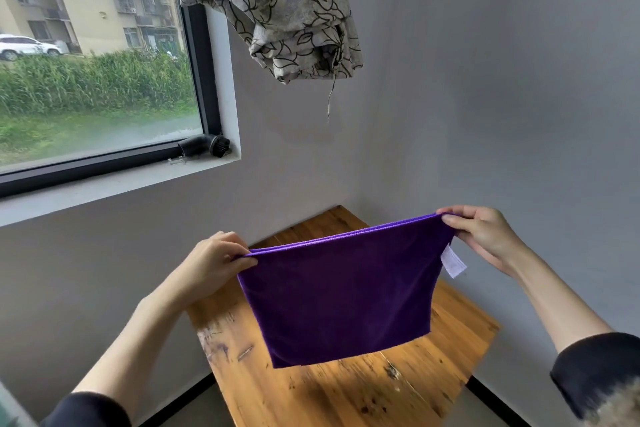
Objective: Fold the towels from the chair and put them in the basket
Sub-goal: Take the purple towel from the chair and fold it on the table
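One purple towel [337, 295] hangs in the air above a wooden table [346, 388], stretched between two hands and clear of the tabletop. Its top edge shows a doubled hem, so it appears folded in half, though the back layer is hidden behind the front one. A white label [453, 263] sticks out at its right edge.

The left hand [211, 260] pinches the towel's upper left corner, fingers curled over the hem; the thumb is hidden behind the cloth and knuckles. The right hand [481, 234] pinches the upper right corner between thumb and fingers, held higher and farther from the camera than the left. Both forearms are bare, with two dark sleeves cut off at the bottom edge — the right one beside a blurred furry patch in the corner that is hard to make out.

The towel covers the middle of the table, whose near end runs out of view. On the window sill [145, 180] lies one small dark object [204, 146], too indistinct to name. A patterned curtain [277, 7] is bunched up above, its top cut off. Outside the window [97, 55] stand apartment blocks, tall grass and one white car [26, 47].
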`<action>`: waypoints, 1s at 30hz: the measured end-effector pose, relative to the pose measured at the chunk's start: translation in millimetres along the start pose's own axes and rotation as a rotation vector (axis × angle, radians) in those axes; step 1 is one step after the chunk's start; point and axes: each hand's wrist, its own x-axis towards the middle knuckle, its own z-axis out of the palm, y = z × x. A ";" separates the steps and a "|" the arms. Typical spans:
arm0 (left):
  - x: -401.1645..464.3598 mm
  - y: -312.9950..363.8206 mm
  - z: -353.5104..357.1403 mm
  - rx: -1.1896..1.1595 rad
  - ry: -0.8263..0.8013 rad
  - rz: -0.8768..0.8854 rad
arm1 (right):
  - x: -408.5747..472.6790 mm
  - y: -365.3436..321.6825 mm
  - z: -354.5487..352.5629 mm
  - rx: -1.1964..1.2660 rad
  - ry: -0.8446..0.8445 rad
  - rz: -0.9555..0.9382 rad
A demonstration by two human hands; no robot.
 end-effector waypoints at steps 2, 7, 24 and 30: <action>-0.9 -3.5 -8.8 -0.104 0.046 -0.035 | -4.1 2.8 -6.3 0.013 -0.062 0.047; -6.3 -10.1 -15.8 -0.602 0.091 -0.204 | -11.1 8.3 -6.1 0.214 -0.118 0.098; 1.3 -16.4 -13.4 -1.243 0.330 -0.347 | -7.6 6.5 23.7 0.470 -0.100 0.127; 3.8 -17.3 -13.9 -1.259 0.368 -0.381 | -4.4 4.7 26.2 0.462 -0.109 0.105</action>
